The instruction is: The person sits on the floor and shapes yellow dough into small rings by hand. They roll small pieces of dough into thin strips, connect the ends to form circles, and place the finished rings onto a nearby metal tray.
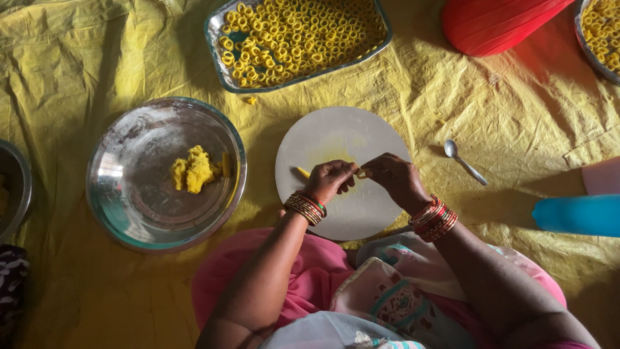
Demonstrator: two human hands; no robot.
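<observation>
My left hand [330, 179] and my right hand [395, 179] meet over a round white board [336, 136] on the yellow sheet. Between their fingertips they pinch a small yellow dough ring [362, 173]. A short strip of yellow dough [301, 172] lies on the board just left of my left hand. Both wrists carry red and gold bangles. To the left stands a round steel plate [129, 213] with a lump of yellow dough [196, 169] in it.
A rectangular steel tray [219, 71] of several yellow dough rings sits at the top, with a second tray [584, 39] at the top right. A steel spoon [464, 161] lies right of the board. A red object [497, 22], a blue object [575, 214] and a steel bowl [16, 187] border the area.
</observation>
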